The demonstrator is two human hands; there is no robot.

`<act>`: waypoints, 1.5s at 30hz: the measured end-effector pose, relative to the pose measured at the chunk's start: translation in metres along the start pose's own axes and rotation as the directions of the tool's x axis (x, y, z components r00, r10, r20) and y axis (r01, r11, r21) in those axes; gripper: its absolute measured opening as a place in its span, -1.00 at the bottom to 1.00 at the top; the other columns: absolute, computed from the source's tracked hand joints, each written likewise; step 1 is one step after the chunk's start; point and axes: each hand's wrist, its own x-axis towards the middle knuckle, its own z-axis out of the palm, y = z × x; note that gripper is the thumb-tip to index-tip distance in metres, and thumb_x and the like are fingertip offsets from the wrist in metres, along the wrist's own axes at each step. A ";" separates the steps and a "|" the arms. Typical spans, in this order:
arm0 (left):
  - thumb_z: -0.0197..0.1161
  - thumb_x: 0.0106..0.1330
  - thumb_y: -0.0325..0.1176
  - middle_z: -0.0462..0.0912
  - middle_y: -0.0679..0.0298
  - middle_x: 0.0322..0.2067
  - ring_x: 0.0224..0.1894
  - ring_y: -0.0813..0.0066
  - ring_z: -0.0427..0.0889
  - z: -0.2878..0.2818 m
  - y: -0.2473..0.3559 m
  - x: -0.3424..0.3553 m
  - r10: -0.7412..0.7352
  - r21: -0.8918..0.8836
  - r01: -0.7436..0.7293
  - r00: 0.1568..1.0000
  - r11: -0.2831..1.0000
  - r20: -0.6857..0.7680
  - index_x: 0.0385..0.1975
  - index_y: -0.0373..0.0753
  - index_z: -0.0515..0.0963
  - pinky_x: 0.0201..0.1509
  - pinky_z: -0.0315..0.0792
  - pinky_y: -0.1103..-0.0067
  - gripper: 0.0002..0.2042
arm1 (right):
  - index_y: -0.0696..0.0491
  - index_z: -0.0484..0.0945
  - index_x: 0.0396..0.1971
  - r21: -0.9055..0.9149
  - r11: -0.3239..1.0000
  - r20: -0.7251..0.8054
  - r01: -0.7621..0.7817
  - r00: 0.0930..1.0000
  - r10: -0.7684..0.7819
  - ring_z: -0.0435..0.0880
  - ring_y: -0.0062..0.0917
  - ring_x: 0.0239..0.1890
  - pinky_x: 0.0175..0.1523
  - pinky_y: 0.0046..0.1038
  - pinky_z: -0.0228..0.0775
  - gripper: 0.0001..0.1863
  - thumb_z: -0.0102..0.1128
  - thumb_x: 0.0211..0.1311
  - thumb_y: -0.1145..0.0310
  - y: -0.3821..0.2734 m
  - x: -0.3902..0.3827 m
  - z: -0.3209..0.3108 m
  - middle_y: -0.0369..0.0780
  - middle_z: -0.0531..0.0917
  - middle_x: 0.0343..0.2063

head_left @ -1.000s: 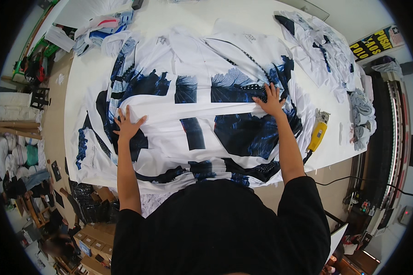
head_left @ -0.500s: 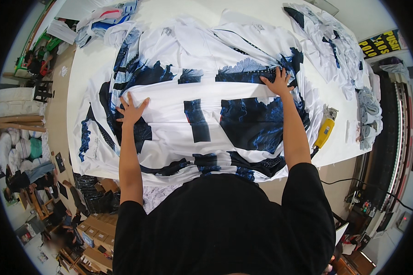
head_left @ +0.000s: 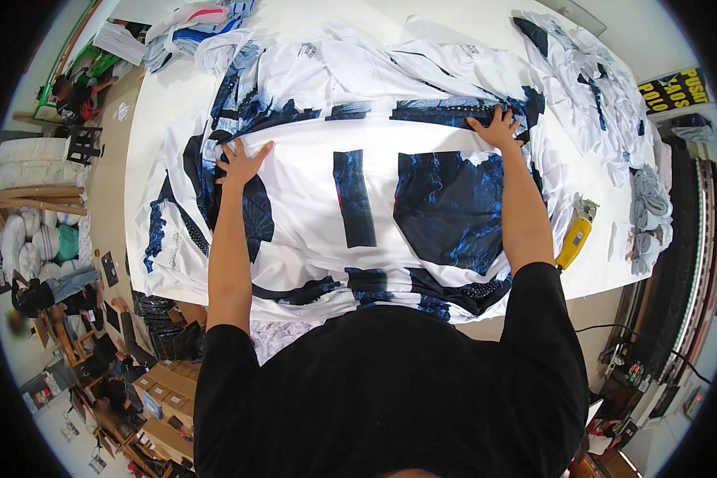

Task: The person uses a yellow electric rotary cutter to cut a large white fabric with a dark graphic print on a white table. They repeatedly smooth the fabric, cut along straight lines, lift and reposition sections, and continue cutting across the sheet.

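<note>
A large sheet of white fabric (head_left: 303, 183) printed with dark navy and blue panels spreads over the white table in front of me. My left hand (head_left: 240, 163) lies on its left part with fingers spread, beside a dark rounded panel (head_left: 256, 219). On the right, my right hand (head_left: 498, 130) presses the cloth near the far folds, fingers also apart. Between my arms lie a narrow dark strip (head_left: 354, 199) and a big dark blue panel (head_left: 448, 207). Bunched folds run along the far side and along the near edge by my body.
A yellow handheld electric cutter (head_left: 575, 233) rests on the table (head_left: 601, 275) to the right, its cable trailing away. More printed cloth (head_left: 589, 95) lies at the far right, with rolled grey pieces (head_left: 649, 211) beside it. Folded garments (head_left: 195, 36) sit far left; cardboard boxes (head_left: 167, 390) stand lower left.
Both hands have pushed slightly farther away over the fabric. The far folds have bunched narrower, and the printed panels between my arms show more fully and flatter.
</note>
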 end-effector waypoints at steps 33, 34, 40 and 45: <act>0.39 0.05 0.38 -0.28 -0.39 0.49 0.48 -0.28 0.09 0.018 -0.134 -0.243 -0.020 0.250 -0.091 0.912 0.964 0.410 0.55 -0.31 -0.35 0.51 0.08 0.08 0.33 | 0.15 0.11 0.48 -0.179 0.968 0.273 0.178 0.954 -0.125 0.19 0.18 0.46 0.31 0.16 0.31 0.15 0.42 0.05 -0.24 0.095 -0.287 -0.005 0.20 0.13 0.46; 0.40 0.03 0.39 -0.13 -0.43 0.47 0.43 -0.24 0.28 0.008 -0.135 -0.235 -0.121 0.277 -0.033 0.844 0.960 0.522 0.55 -0.32 -0.33 0.47 0.20 0.15 0.34 | 0.17 0.23 0.39 -0.198 0.967 0.359 0.159 0.930 -0.079 0.34 0.14 0.34 0.25 0.10 0.38 0.05 0.40 0.07 -0.24 0.089 -0.285 -0.019 0.20 0.29 0.31; 0.26 0.35 -0.01 0.64 -0.10 0.02 0.03 -0.10 0.64 0.011 -0.031 -0.137 0.605 0.204 -0.569 0.749 0.796 -0.272 0.16 -0.28 0.51 0.08 0.51 0.12 -0.47 | 0.12 0.52 0.09 0.069 0.893 -0.264 0.444 0.872 -0.413 0.61 0.01 0.03 0.09 -0.04 0.47 -0.48 0.23 0.32 0.03 0.009 -0.182 -0.007 0.08 0.61 -0.03; 0.00 0.42 0.27 0.06 0.08 0.52 0.49 -0.16 0.16 0.031 0.008 0.001 0.500 0.171 -0.471 0.784 0.865 -0.368 0.51 0.01 0.13 0.38 0.00 -0.30 -0.25 | 0.00 0.22 0.45 -0.141 0.869 -0.188 0.474 0.849 -0.494 0.11 0.02 0.49 0.49 0.18 -0.15 -0.26 0.07 0.41 -0.10 -0.040 -0.096 0.009 0.03 0.22 0.44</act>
